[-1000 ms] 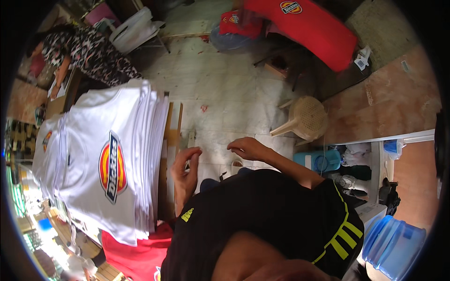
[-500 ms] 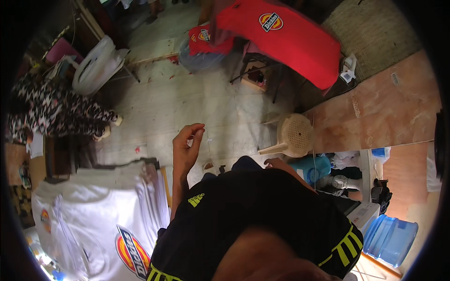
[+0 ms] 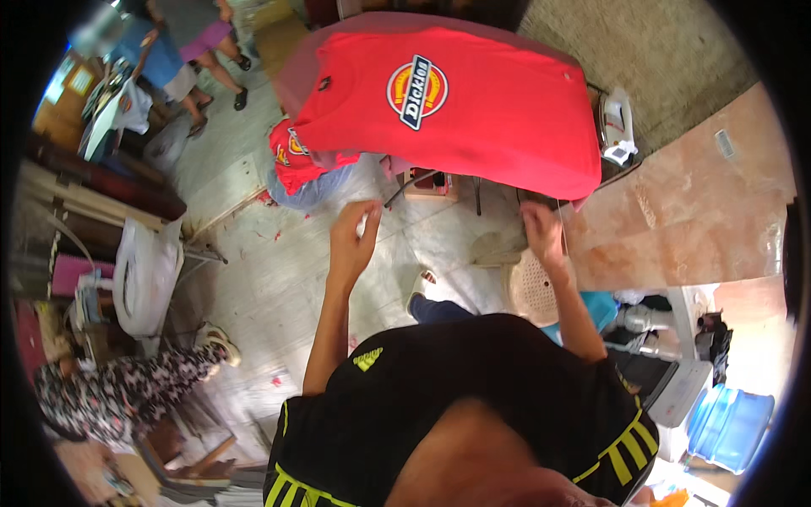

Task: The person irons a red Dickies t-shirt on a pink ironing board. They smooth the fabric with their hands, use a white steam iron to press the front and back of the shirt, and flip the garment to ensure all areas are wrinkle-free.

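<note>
A red T-shirt (image 3: 473, 110) with a round chest emblem is lying spread flat over a board, filling the upper middle of the view. It is looking light, soft and limp, likely best taken at the hem or shoulders. Below its near edge, the left hand (image 3: 353, 239) is hovering with fingers loosely curled, holding nothing. The right hand (image 3: 541, 230) is reaching that edge; its grip cannot be told. Beneath lies pale concrete floor (image 3: 279, 270); 1 cream plastic stool (image 3: 532, 287) is standing just below the shirt.
</note>
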Demonstrator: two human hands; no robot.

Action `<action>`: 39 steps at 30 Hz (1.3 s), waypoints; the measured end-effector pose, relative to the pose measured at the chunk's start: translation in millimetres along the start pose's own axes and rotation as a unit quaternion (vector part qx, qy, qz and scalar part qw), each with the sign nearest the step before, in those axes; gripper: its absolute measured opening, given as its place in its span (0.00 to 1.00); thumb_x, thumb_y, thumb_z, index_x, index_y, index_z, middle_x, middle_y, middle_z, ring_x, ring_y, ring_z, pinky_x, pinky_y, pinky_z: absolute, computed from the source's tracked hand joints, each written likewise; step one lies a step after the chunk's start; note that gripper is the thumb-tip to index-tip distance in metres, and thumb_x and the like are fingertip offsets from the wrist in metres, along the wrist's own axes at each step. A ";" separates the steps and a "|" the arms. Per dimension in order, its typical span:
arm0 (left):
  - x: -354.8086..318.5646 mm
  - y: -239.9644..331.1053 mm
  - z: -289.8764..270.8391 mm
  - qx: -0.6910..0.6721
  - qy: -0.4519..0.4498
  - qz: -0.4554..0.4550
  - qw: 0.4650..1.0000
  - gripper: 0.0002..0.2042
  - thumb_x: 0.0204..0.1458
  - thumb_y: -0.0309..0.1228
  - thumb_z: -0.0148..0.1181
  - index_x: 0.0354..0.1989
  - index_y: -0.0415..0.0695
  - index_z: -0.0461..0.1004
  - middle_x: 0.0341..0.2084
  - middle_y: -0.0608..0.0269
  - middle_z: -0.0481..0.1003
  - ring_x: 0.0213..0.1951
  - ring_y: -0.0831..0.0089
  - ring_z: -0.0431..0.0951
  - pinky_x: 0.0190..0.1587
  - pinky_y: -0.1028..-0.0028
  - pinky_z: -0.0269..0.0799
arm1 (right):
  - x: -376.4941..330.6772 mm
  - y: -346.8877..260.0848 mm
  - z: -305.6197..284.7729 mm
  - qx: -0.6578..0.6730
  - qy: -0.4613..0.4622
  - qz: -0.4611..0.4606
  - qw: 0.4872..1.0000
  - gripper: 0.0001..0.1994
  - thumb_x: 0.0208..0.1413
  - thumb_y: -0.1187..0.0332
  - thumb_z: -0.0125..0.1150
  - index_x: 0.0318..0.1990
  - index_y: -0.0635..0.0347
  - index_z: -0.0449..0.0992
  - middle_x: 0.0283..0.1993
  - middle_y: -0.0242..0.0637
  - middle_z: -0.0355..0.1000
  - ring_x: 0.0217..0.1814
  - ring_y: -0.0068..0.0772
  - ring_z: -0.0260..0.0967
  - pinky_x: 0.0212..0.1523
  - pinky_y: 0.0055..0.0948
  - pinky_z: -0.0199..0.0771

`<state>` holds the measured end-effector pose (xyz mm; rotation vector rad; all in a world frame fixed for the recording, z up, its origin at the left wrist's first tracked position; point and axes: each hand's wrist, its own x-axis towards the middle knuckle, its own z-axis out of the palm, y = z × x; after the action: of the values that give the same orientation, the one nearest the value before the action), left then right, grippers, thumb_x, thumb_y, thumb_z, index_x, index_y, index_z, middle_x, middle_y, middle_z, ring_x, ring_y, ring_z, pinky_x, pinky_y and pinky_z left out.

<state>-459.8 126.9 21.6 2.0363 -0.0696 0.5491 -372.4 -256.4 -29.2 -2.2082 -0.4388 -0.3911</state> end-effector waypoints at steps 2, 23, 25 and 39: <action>57.1 -10.1 20.4 0.006 -0.021 0.049 0.999 0.10 0.60 0.29 0.57 0.44 0.38 0.78 0.41 0.54 0.78 0.44 0.62 0.78 0.45 0.69 0.72 | 60.4 -10.8 3.8 -0.012 0.010 -0.002 1.000 0.10 0.57 0.77 0.59 0.46 0.63 0.77 0.43 0.48 0.77 0.45 0.47 0.77 0.46 0.38 0.76; 452.5 -230.4 46.3 0.385 0.074 0.064 0.918 0.19 0.59 0.46 0.54 0.52 0.47 0.75 0.56 0.54 0.70 0.59 0.53 0.68 0.57 0.49 0.62 | 418.5 31.5 164.0 -0.058 0.013 -0.125 0.990 0.11 0.60 0.69 0.58 0.49 0.59 0.77 0.51 0.47 0.72 0.55 0.53 0.68 0.58 0.44 0.67; 477.1 -223.9 32.3 0.420 0.060 0.006 0.905 0.19 0.59 0.47 0.55 0.47 0.45 0.76 0.49 0.53 0.74 0.52 0.53 0.73 0.52 0.50 0.67 | 474.9 54.6 177.2 -0.093 0.016 -0.133 0.987 0.10 0.60 0.69 0.57 0.47 0.59 0.78 0.46 0.46 0.74 0.50 0.52 0.70 0.54 0.44 0.69; 507.3 -245.2 3.8 0.169 0.048 -0.055 0.983 0.11 0.59 0.39 0.60 0.35 0.43 0.79 0.28 0.48 0.78 0.32 0.51 0.79 0.37 0.60 0.71 | 546.0 59.6 191.4 0.025 -0.185 0.040 0.982 0.09 0.52 0.77 0.63 0.42 0.61 0.79 0.39 0.42 0.75 0.39 0.43 0.75 0.42 0.33 0.74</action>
<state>62.6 338.0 27.4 2.3220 0.2078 0.6210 164.5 -44.6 43.1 -2.2434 -0.5483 0.0788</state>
